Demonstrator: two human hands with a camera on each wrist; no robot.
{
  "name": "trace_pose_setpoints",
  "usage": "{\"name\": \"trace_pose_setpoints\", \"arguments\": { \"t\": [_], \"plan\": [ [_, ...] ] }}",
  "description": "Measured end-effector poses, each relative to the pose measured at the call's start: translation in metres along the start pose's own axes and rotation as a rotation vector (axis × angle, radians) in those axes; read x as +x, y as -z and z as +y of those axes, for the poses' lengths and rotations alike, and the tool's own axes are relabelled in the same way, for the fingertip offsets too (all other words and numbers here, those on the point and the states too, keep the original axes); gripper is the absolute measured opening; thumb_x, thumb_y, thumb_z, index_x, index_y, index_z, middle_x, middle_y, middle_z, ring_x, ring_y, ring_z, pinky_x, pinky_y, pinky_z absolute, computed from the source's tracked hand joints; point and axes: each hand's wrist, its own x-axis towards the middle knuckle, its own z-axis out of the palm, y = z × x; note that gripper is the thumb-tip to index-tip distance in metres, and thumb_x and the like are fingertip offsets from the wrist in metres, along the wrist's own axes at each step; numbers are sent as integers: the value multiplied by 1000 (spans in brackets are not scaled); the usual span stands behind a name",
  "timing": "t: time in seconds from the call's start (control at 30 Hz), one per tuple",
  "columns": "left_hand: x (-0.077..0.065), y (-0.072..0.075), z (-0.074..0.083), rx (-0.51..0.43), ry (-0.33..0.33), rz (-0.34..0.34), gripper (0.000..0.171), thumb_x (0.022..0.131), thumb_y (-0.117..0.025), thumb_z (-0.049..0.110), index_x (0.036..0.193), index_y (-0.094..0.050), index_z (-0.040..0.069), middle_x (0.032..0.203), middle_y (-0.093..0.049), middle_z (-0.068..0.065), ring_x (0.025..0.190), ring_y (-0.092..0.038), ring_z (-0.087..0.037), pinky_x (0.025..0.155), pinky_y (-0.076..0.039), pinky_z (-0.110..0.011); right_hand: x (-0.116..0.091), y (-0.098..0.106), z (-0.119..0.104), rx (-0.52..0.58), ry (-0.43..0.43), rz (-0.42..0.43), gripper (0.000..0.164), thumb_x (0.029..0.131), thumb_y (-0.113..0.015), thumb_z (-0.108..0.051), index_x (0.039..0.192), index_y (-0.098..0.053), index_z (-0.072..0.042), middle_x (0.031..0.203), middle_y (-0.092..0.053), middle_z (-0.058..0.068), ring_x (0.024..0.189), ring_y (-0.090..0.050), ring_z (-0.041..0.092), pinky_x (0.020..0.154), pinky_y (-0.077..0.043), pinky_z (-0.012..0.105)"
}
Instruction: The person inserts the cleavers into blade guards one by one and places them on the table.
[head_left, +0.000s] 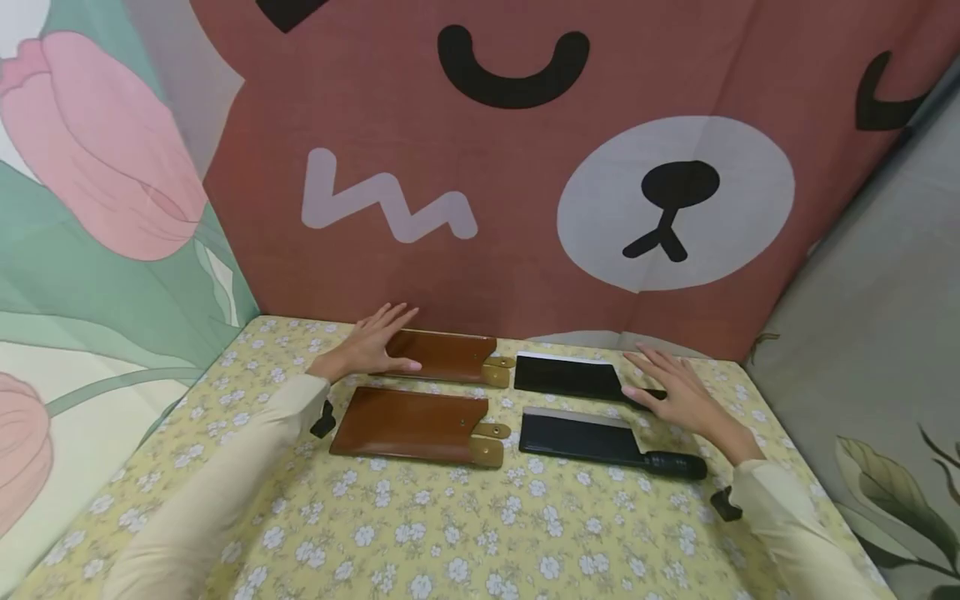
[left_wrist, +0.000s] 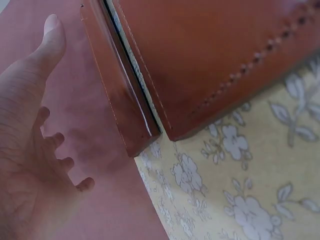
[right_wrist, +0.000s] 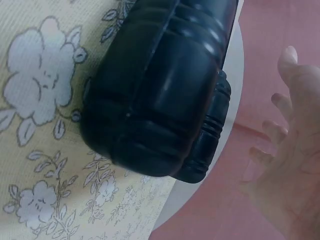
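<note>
Two brown leather cleaver sheaths lie one behind the other, the far sheath (head_left: 442, 354) and the near sheath (head_left: 412, 423), each with a snap strap at its right end. To their right lie two black-bladed cleavers, the far cleaver (head_left: 566, 375) and the near cleaver (head_left: 577, 435), handles pointing right. My left hand (head_left: 367, 346) hovers with spread fingers at the far sheath's left end; the left wrist view shows the palm (left_wrist: 30, 150) apart from it. Over the far cleaver's handle is my right hand (head_left: 678, 392), fingers extended; the right wrist view shows a gap between hand (right_wrist: 295, 165) and handle (right_wrist: 207, 132).
A yellow flowered cloth (head_left: 450, 542) covers the table. Behind it hangs a reddish-brown cloth (head_left: 525, 283) with a cartoon face. Printed curtains, one with tulips (head_left: 112, 150) and one grey (head_left: 885, 333), stand at the left and right sides.
</note>
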Motion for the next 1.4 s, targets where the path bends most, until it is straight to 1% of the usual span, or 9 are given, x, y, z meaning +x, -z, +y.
{"name": "trace_pose_setpoints", "arguments": {
  "t": [0.17,0.33,0.47,0.63,0.77,0.9,1.0,1.23,1.4],
  "plan": [
    [4,-2,0,4,-9,-19,108,90,-78,57,169,-21,12,174,-13,-22,160,-6,-48,120,-13,-77,3,-2,-2,25,3,-9,70,103,-67,-41,162,-42,-11,169,-26,27,152,-23,57,117,-6,81],
    [1,-3,-3,4,18,-57,107,90,-80,54,169,-21,14,175,-12,-20,160,-4,-47,121,-11,-75,10,-10,-6,39,34,-8,63,107,-62,-36,160,-44,-8,168,-29,25,152,-21,57,117,-5,80],
    [3,-4,0,-30,20,-120,104,91,-79,54,169,-22,17,175,-11,-20,160,-2,-48,120,-8,-77,13,-12,-10,36,45,-26,59,109,-58,-32,159,-45,-6,167,-32,26,153,-19,58,118,-4,79],
    [12,-6,8,-24,13,-185,102,92,-77,55,169,-22,19,175,-11,-20,160,-2,-49,120,-8,-78,11,-4,-10,36,18,-44,60,109,-58,-32,162,-41,-9,169,-30,24,154,-17,56,119,0,78],
    [19,-8,14,11,1,-200,100,92,-77,54,169,-24,18,174,-13,-21,160,-3,-49,120,-8,-77,7,-4,-6,35,35,-31,62,108,-60,-34,161,-43,-8,167,-32,26,154,-18,57,118,-1,79],
    [23,-12,20,38,-18,-216,97,93,-77,53,168,-27,18,174,-14,-21,159,-5,-50,121,-10,-76,3,-9,-5,43,71,17,63,103,-67,-32,157,-48,-5,162,-39,28,153,-21,57,117,-4,81],
    [24,-16,21,34,-17,-222,97,93,-76,54,168,-27,18,174,-14,-21,159,-5,-50,121,-10,-76,0,-11,-5,49,76,18,64,101,-70,-30,156,-49,-5,162,-40,28,153,-22,56,116,-6,81],
    [23,-21,19,3,-31,-220,97,93,-78,51,168,-27,15,173,-15,-23,159,-6,-52,121,-9,-76,1,-14,-8,47,60,-72,67,102,-70,-27,159,-44,-5,165,-35,28,152,-22,58,115,-9,82],
    [23,-22,17,-10,-39,-215,97,93,-78,49,168,-27,13,173,-16,-23,158,-7,-54,121,-9,-76,2,-19,-8,43,53,-96,70,100,-73,-25,160,-43,-4,165,-34,28,151,-25,56,113,-12,83]
  ]
}}
